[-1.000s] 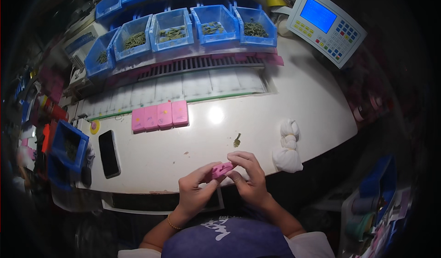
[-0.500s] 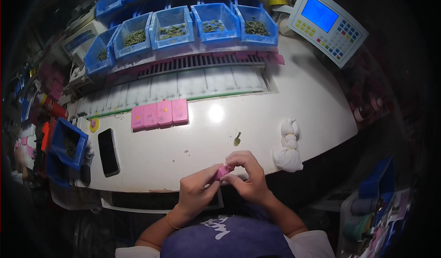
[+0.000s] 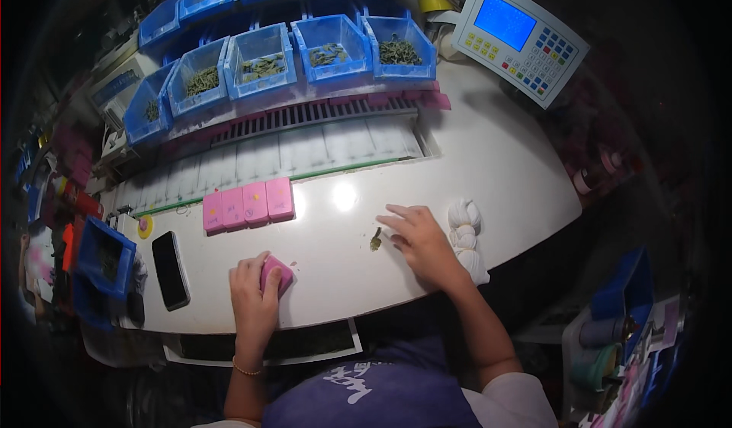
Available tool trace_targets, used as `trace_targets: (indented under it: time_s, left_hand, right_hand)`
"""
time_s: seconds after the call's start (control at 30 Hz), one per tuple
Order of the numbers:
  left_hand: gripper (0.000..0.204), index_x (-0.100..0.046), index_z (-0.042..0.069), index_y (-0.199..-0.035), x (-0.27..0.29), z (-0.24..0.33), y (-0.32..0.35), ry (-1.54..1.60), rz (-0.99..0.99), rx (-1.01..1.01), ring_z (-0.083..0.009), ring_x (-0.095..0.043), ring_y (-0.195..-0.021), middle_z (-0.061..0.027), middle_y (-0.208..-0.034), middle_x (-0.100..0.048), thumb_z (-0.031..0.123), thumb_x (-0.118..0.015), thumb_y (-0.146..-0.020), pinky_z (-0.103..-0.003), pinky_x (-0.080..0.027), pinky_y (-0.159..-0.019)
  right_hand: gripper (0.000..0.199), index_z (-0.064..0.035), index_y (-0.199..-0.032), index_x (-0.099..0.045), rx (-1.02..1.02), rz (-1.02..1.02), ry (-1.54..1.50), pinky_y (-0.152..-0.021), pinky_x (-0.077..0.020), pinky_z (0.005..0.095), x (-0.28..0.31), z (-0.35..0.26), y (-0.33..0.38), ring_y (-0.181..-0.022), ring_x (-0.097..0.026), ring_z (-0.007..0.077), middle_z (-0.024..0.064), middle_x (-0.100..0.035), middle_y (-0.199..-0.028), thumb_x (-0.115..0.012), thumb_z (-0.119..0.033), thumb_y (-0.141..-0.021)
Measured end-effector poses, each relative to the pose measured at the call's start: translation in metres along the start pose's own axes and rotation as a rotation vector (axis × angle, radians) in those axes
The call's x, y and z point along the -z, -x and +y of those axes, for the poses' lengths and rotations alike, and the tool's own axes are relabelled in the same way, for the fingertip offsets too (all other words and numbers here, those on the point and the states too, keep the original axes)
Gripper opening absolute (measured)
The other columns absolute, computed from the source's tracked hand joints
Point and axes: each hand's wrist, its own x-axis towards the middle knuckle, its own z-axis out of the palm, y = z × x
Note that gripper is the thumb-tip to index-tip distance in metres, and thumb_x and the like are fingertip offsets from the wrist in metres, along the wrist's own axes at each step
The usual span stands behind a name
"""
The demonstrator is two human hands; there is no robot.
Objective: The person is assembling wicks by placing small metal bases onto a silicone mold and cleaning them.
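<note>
Smooth, glossy white worktop (image 3: 473, 176), mirroring a lamp as a bright spot. Matt pink plastic on the small block (image 3: 276, 274) under the left hand (image 3: 255, 298), and on the row of four pink blocks (image 3: 248, 205) behind it. Soft white cloth, knotted and lumpy, in the bundle (image 3: 467, 234) just beside the right hand (image 3: 421, 239). Glossy black glass on the phone (image 3: 169, 269). Translucent blue plastic, smooth, in the bins (image 3: 263, 58). Hard pale-grey plastic casing with a lit, shiny screen on the control panel (image 3: 520, 35). Thin metal-looking bracelet (image 3: 245, 369) at the left wrist.
</note>
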Motion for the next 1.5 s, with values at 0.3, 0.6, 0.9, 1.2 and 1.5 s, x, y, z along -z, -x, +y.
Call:
trace_targets:
  time_s: [0.3, 0.6, 0.9, 1.2, 1.5]
  left_hand:
    - [0.047, -0.063, -0.001, -0.12, 0.009, -0.005, -0.005, -0.005, 0.018, -0.095, -0.033, -0.056, -0.098, -0.0167, -0.103, -0.063, 0.019, -0.076, -0.079, -0.042, -0.046, -0.088]
    - [0.043, -0.064, 0.001, -0.117, -0.017, -0.02, -0.179, -0.072, 0.299, -0.115, -0.0336, -0.057, -0.101, -0.017, -0.101, -0.064, 0.027, -0.07, -0.084, -0.043, -0.047, -0.089]
    - [0.025, -0.071, 0.004, -0.102, -0.017, -0.027, -0.138, -0.033, 0.111, -0.182, -0.0317, -0.059, -0.099, -0.0139, -0.107, -0.067, 0.023, -0.068, -0.086, -0.04, -0.047, -0.089]
    - [0.024, -0.072, 0.003, -0.111, -0.031, 0.042, -0.009, 1.083, -0.369, 0.017, -0.019, -0.066, -0.096, -0.0121, -0.105, -0.069, 0.002, -0.071, -0.086, -0.031, -0.056, -0.081]
    - [0.012, -0.073, -0.004, -0.094, -0.04, 0.039, -0.002, 1.037, -0.254, -0.06, -0.0211, -0.066, -0.091, -0.0134, -0.099, -0.067, -0.006, -0.067, -0.084, -0.03, -0.054, -0.082]
  right_hand:
    - [0.01, -0.0013, -0.091, -0.059, -0.067, -0.055, 0.063, -0.087, -0.0461, 0.0386, -0.019, 0.012, -0.004, -0.099, -0.053, 0.0316, 0.0119, -0.06, -0.1, -0.066, -0.003, -0.084]
    - [0.005, 0.001, -0.096, -0.057, -0.289, 0.204, -0.485, -0.068, -0.0511, 0.0262, -0.042, -0.001, 0.036, -0.077, -0.062, 0.0135, 0.0089, -0.063, -0.09, -0.059, 0.003, -0.092]
    - [0.019, -0.0025, -0.106, -0.057, -0.714, 0.228, -1.105, -0.074, -0.0531, 0.0263, -0.036, -0.036, 0.027, -0.082, -0.065, 0.0137, 0.008, -0.067, -0.092, -0.066, 0.0, -0.09]
    - [0.037, -0.0012, -0.12, -0.049, -0.568, -0.016, -1.466, -0.079, -0.0507, 0.0254, -0.04, -0.07, 0.01, -0.091, -0.065, 0.0141, 0.0113, -0.066, -0.098, -0.069, -0.005, -0.09]
    - [0.033, -0.0029, -0.114, -0.047, -0.488, 0.035, -1.243, -0.074, -0.05, 0.026, -0.032, -0.078, 0.02, -0.083, -0.064, 0.0136, 0.0084, -0.065, -0.088, -0.068, -0.003, -0.089]
